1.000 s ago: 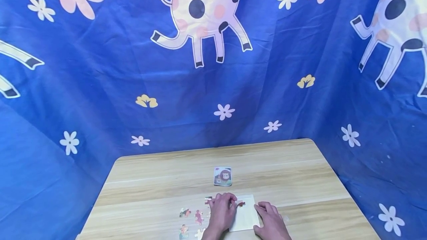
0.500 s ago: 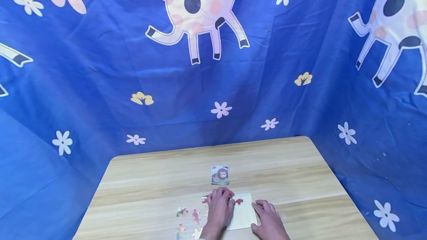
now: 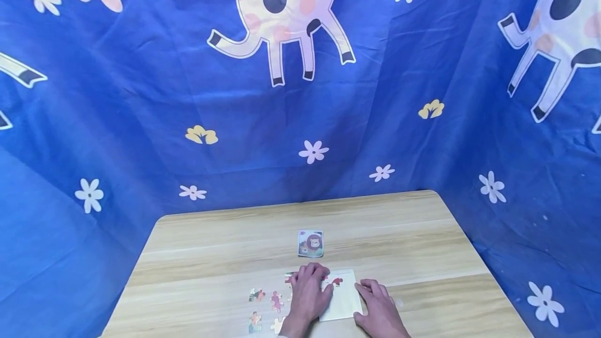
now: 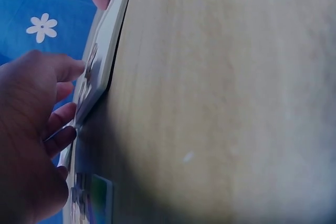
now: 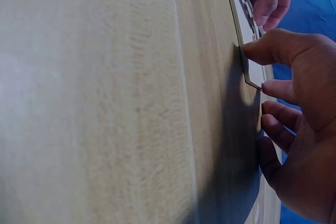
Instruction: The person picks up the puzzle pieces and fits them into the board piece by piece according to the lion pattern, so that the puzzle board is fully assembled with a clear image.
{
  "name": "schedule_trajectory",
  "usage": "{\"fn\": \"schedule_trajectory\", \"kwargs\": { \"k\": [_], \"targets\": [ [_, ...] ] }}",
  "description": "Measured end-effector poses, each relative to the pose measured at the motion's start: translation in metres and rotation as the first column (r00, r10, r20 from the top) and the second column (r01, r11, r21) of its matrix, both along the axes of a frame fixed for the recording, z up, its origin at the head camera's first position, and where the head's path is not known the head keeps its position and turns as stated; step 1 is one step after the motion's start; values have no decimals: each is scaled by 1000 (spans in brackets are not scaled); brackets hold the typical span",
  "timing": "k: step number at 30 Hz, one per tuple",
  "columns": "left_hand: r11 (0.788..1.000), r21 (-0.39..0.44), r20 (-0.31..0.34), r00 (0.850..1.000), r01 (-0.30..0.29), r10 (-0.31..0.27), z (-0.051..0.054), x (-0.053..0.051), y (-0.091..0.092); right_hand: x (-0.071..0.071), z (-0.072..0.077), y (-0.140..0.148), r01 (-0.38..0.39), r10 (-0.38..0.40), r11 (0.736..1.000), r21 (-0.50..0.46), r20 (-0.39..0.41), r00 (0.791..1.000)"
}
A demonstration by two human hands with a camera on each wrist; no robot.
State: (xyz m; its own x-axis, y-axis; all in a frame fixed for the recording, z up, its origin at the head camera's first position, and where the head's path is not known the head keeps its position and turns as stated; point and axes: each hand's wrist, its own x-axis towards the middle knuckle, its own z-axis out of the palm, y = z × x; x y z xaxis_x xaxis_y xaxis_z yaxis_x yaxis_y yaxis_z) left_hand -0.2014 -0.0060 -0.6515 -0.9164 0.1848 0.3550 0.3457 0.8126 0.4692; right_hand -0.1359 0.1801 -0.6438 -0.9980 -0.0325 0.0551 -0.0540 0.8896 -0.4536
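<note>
Left hand [image 3: 306, 295] and right hand [image 3: 381, 311] flank the board [image 3: 345, 304] in the head view, both reaching away from the person. On the left, the thumb stands clear of the bent fingers, which cover the board's far left corner; on the right, index finger and thumb grip the right edge. A second ago the left thumb sat close to its index finger; now it has dropped away, while the right hand keeps its place. The red piece [image 3: 337, 281] stays near the board's far edge. The board lies flat on the table [image 3: 422, 254], its long axis running from near to far, between the loose pieces [image 3: 276, 301] and the right hand, nearer than the card [image 3: 310, 244].

From the left wrist, the board appears nearly edge-on, slanting from upper right to lower left. The left fingers are loosely bent and spaced apart; whether they pinch a piece cannot be told.

From the right wrist, thumb and index finger pinch the board's near corner, the other fingers curving beside it.
</note>
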Motion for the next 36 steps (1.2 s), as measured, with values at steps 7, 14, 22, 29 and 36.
{"fn": "schedule_trajectory", "kwargs": {
  "k": [7, 14, 22, 29, 36],
  "targets": [
    [1000, -21, 16, 1000, 19, -19, 0, -1, 0, -1, -1, 0, 8, -8, 1000, 8, -11, 1000],
    [999, -36, 15, 999, 34, -33, 1, -2, -2, 0, 2, -1, 11, -11, 1000, 5, -16, 1000],
    [997, -44, 61, 996, 62, -59, 3, -1, -3, 0, 0, -1, 11, -10, 1000, 15, -43, 999],
    [996, -67, 74, 996, 60, -55, 5, 0, -4, 0, -1, 0, 8, -8, 1000, 3, -26, 1000],
    [998, -54, 42, 998, 43, -41, 4, 1, -6, 0, -1, 0, 5, -5, 1000, -5, -9, 1000]
  ]
}}
